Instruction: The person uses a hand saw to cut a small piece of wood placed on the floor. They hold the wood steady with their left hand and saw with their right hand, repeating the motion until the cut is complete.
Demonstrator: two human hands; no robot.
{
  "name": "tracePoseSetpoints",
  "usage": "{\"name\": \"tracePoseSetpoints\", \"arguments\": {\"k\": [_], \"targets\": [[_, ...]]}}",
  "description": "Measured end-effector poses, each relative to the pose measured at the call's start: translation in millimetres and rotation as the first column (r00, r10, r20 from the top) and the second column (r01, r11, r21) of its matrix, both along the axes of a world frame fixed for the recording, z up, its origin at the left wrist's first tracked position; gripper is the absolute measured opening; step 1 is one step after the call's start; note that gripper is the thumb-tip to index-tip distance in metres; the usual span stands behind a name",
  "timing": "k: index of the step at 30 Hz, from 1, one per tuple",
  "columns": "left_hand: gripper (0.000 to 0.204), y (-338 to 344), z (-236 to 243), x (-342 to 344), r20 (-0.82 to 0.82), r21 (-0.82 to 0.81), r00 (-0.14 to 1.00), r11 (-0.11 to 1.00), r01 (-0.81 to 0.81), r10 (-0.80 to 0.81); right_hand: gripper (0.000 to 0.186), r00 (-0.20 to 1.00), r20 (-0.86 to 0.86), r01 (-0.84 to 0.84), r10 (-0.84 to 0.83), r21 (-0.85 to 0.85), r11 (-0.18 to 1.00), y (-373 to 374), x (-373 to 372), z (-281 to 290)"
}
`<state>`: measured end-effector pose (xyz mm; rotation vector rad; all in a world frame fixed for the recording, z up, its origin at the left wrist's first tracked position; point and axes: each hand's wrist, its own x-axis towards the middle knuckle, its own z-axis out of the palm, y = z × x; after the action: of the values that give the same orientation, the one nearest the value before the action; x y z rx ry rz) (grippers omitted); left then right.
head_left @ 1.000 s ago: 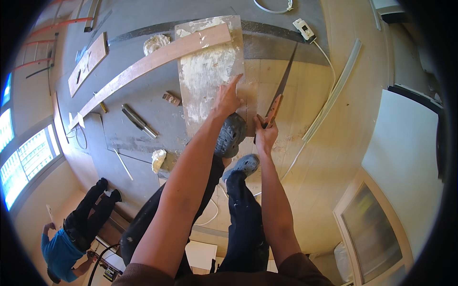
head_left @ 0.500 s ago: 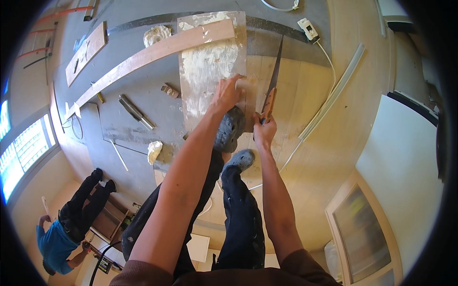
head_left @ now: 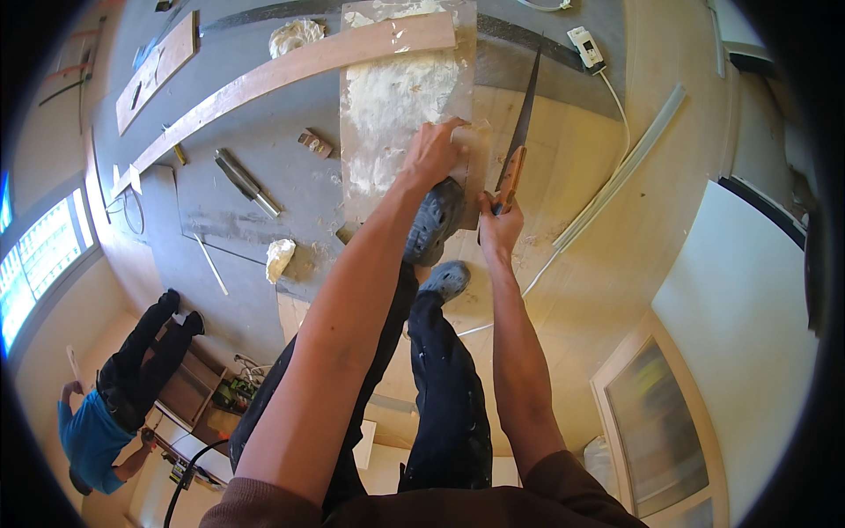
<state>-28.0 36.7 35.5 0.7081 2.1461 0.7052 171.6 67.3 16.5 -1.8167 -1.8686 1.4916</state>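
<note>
Head view: board [head_left: 396, 110] on floor [head_left: 585, 326], beneath left shoe [head_left: 434, 222].
Right hand [head_left: 501, 229]: gripping saw [head_left: 520, 134] beside it.
Left hand [head_left: 433, 157]: bent at board, grip cannot be told.
Cut: none discernible, board seemingly whole.

Plank [head_left: 326, 58] across the far end of the board [head_left: 387, 141], left hand [head_left: 433, 152] near its right edge, saw [head_left: 514, 167] in the right hand [head_left: 500, 231] beyond that edge, small block [head_left: 315, 143] off its left edge

The person's left arm [head_left: 330, 326] extends well forward, left hand [head_left: 433, 154] palm down, fingers bent. I note the right arm [head_left: 524, 361] reaching less far, right hand [head_left: 501, 227] closed in a firm grip. Left foot [head_left: 436, 222] stands ahead of right foot [head_left: 449, 279].
</note>
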Motion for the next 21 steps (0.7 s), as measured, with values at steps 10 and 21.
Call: {"name": "tracePoseSetpoints", "arguments": {"k": [10, 21], "targets": [[0.045, -1.5, 5.6, 1.5, 0.013, -0.010, 1.000, 1.000, -0.019, 0.019, 0.024, 0.999, -0.051, 0.013, -0.014, -0.012, 1.000, -2.1, 3.8, -5.7], [0.050, 6.9, -5.1, -5.3, -0.069, -0.028, 0.996, 0.998, 0.054, -0.055, 0.025, 0.996, -0.044, 0.078, -0.078, -0.012, 0.997, -1.2, -1.5, -10.4]]}}
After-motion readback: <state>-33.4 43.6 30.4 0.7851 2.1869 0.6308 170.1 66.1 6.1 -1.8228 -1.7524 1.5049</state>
